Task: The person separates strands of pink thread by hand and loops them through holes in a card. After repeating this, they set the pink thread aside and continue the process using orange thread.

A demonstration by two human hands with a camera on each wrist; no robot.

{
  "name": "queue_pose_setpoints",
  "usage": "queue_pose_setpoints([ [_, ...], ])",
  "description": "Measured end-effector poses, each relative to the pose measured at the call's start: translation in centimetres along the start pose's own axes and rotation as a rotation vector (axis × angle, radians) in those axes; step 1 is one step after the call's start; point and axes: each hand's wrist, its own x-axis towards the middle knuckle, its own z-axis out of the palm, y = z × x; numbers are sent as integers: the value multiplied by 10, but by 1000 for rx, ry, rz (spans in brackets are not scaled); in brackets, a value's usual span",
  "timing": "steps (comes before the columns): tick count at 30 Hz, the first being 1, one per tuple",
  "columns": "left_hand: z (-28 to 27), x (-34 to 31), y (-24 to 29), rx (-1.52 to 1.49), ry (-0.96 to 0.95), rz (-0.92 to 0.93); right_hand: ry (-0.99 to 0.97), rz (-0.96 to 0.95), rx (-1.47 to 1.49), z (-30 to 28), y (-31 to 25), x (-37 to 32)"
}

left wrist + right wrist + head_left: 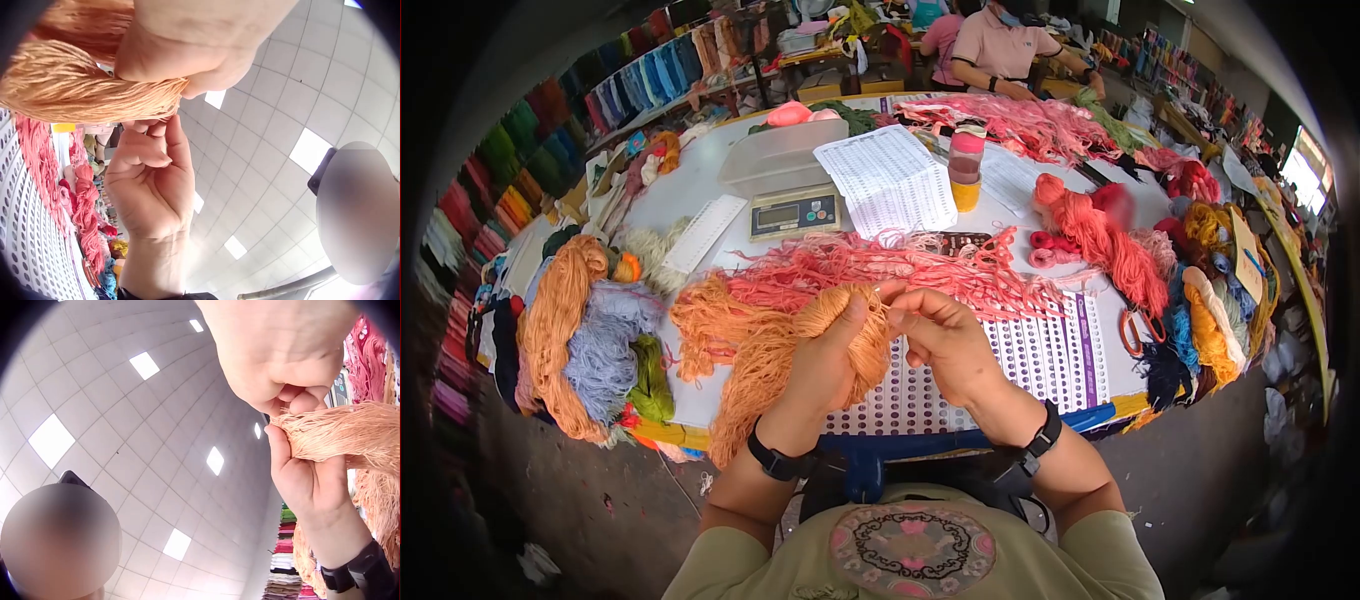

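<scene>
My left hand [822, 365] grips a light orange skein of yarn [868, 345] near its end, with the thumb lying along it. The fingers of my right hand [948, 345] pinch at strands on the skein's right-hand end. In the left wrist view, the right hand's fingertips [175, 125] are right at the looped end of the bunch. The right wrist view has the skein passing over the left palm [312, 487]. Loose orange yarn [755, 370] hangs from the skein toward the table's front edge. Behind the hands lies a pile of coral-pink yarn [830, 275].
A perforated white card sheet [1040, 350] lies under the hands. Farther back are a digital scale [795, 213], a plastic bin [785, 158], printed sheets [890, 180] and a bottle [966, 165]. Scissors [1135, 335] lie right. Yarn heaps [605, 330] line the sides. Another person [1005, 50] sits opposite.
</scene>
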Motion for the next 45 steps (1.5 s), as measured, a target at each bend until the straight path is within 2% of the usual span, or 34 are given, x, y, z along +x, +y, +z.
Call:
queue_pose_setpoints([
  [6,1,-3,3,19,12,29,21,30,-1,2,-3,-1],
  [8,7,-4,1,161,92,84,5,44,3,2,-4,-1],
  [12,5,0,-4,78,144,52,-15,55,31,1,-4,-1],
  [13,3,1,-4,67,119,46,-15,55,31,0,-4,-1],
  [15,2,1,-3,58,94,39,27,108,265,-2,-4,0],
  [17,3,2,1,-125,-30,9,27,123,268,-6,-4,2],
  [19,3,3,-2,-143,-7,8,28,137,273,-7,-4,2],
  [24,11,-1,-8,-137,87,-9,55,71,-40,0,-4,1],
  [26,6,0,-15,36,116,52,50,64,-62,-3,0,3],
  [30,4,1,-17,20,81,42,75,46,-35,-3,3,3],
  [33,4,3,-18,-22,130,30,28,10,47,-3,6,0],
  [35,2,4,-19,157,149,86,-11,46,70,-5,2,-4],
  [37,12,8,-5,120,161,133,-40,81,94,-6,-5,-11],
  [38,18,10,5,87,179,184,-62,109,-25,-6,-12,-15],
  [39,12,9,19,-36,160,-26,-85,139,-142,-9,-15,-18],
  [40,-9,10,30,-39,163,-36,24,-36,-246,-19,-16,-16],
  [42,-62,7,50,-103,12,-219,303,-399,-491,-53,-23,-9],
  [43,-82,4,55,-253,27,-206,385,-454,-417,-82,-27,-8],
  [44,-102,1,62,-402,42,-191,470,-439,-205,-96,-38,-7],
  [45,-125,-3,73,-460,118,-176,489,-327,78,-119,-47,-11],
])
